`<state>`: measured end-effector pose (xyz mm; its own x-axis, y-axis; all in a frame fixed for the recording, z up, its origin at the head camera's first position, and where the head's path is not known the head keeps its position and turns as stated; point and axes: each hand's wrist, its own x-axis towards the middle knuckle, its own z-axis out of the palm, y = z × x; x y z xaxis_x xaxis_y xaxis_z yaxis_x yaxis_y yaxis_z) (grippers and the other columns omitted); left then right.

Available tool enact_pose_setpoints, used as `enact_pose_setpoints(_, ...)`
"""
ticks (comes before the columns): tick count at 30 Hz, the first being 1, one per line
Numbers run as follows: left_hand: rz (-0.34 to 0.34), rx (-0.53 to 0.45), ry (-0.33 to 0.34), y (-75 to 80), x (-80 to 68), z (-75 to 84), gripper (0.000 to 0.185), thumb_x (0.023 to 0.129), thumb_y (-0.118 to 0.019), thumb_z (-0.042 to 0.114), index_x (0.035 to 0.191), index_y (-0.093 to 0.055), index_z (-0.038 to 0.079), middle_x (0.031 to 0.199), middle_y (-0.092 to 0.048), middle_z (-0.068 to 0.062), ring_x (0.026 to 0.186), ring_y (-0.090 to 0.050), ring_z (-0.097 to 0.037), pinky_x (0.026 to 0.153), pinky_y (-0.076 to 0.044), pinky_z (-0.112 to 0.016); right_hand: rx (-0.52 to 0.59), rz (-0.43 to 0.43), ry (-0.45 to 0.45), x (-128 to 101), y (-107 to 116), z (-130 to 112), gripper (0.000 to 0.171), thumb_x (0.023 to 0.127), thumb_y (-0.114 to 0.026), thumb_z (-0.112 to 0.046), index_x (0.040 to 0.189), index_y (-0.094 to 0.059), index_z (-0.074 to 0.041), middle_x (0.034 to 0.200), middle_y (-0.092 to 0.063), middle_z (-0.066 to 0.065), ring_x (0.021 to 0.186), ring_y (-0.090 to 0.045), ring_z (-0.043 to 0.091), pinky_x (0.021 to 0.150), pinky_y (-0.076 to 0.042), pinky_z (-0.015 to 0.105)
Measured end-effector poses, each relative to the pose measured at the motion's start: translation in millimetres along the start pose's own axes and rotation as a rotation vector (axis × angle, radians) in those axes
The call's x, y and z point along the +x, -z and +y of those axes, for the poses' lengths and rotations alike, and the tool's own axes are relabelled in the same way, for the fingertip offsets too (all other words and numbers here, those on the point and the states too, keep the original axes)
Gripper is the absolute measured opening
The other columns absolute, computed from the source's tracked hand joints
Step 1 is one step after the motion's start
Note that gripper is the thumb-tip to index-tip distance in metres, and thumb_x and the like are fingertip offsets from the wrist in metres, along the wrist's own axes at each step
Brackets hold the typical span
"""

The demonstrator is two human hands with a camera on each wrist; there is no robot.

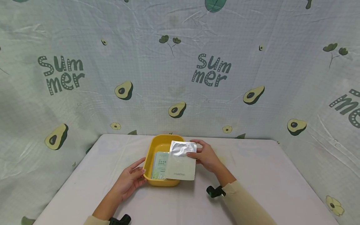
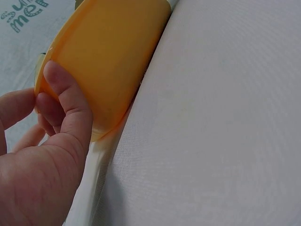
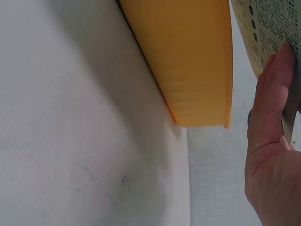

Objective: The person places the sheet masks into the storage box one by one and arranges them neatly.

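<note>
A flat sachet (image 1: 181, 165), like a sheet-mask packet with a shiny silver top and pale lower part, is pinched by my right hand (image 1: 206, 156) at its right edge. The sachet overlaps the right side of a yellow plastic bin (image 1: 148, 168) in the head view. Its printed back (image 3: 275, 28) faces the right wrist camera, raised beside the bin's rim. My left hand (image 1: 130, 181) grips the bin's near left rim, and in the left wrist view the fingers (image 2: 70, 94) bend over that rim. A light green packet (image 1: 160, 165) lies inside the bin, partly hidden behind the sachet.
The bin stands on a white-covered table (image 1: 239, 178), toward its back edge. Behind and at both sides hangs a pale curtain (image 1: 152, 72) printed with avocados and lettering. Black wrist devices (image 1: 215, 191) are strapped at both sleeves.
</note>
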<state>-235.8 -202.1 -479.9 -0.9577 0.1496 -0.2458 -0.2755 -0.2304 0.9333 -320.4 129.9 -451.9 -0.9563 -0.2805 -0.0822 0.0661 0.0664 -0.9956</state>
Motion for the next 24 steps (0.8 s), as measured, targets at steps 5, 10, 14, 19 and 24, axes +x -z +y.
enact_pose_setpoints(5, -0.004, -0.005, 0.000, 0.7, -0.1, -0.4, 0.068, 0.101, -0.058, 0.002, 0.162, -0.030, 0.015, 0.110, -0.056, -0.003, 0.092, -0.063, -0.015, 0.081, -0.059, -0.028, -0.001, 0.009, 0.000, 5.2, -8.0, -1.6, 0.073, 0.086, -0.082, -0.012, 0.149, -0.047, -0.014, 0.122, -0.071, 0.020, 0.092, -0.074, 0.025, 0.075, -0.064, 0.041)
enact_pose_setpoints(10, -0.012, -0.005, 0.001, 1.1, -0.2, 0.2, 0.068, 0.101, -0.059, 0.003, 0.162, -0.030, 0.015, 0.112, -0.057, -0.003, 0.092, -0.063, -0.015, 0.081, -0.059, -0.028, -0.018, 0.014, 0.014, 10.1, -14.9, -2.4, 0.072, 0.086, -0.083, -0.012, 0.149, -0.047, -0.014, 0.122, -0.070, 0.019, 0.092, -0.074, 0.025, 0.074, -0.064, 0.040)
enact_pose_setpoints(14, -0.013, -0.005, 0.000, 0.8, -0.7, 0.7, 0.069, 0.101, -0.059, 0.003, 0.162, -0.030, 0.015, 0.111, -0.058, -0.004, 0.092, -0.063, -0.015, 0.080, -0.059, -0.028, -0.036, 0.003, 0.020, 15.2, -19.1, -2.1, 0.072, 0.086, -0.083, -0.014, 0.149, -0.048, -0.013, 0.119, -0.072, 0.018, 0.090, -0.074, 0.024, 0.073, -0.064, 0.039)
enact_pose_setpoints(19, -0.022, -0.007, -0.002, 1.2, -1.2, 0.6, 0.069, 0.101, -0.058, 0.002, 0.162, -0.029, 0.014, 0.111, -0.058, -0.003, 0.091, -0.063, -0.014, 0.081, -0.059, -0.028, -0.063, -0.005, -0.010, 21.0, -25.0, -3.9, 0.074, 0.085, -0.084, -0.016, 0.149, -0.049, -0.016, 0.119, -0.073, 0.018, 0.088, -0.075, 0.024, 0.072, -0.064, 0.037)
enact_pose_setpoints(24, -0.042, -0.016, -0.007, 2.7, -0.5, -0.8, 0.070, 0.101, -0.059, 0.002, 0.163, -0.027, 0.013, 0.110, -0.057, -0.002, 0.092, -0.064, -0.015, 0.081, -0.060, -0.028, -0.098, -0.001, -0.038, 24.2, -31.2, -8.0, 0.073, 0.085, -0.084, -0.016, 0.149, -0.049, -0.018, 0.119, -0.073, 0.017, 0.088, -0.075, 0.025, 0.072, -0.064, 0.035)
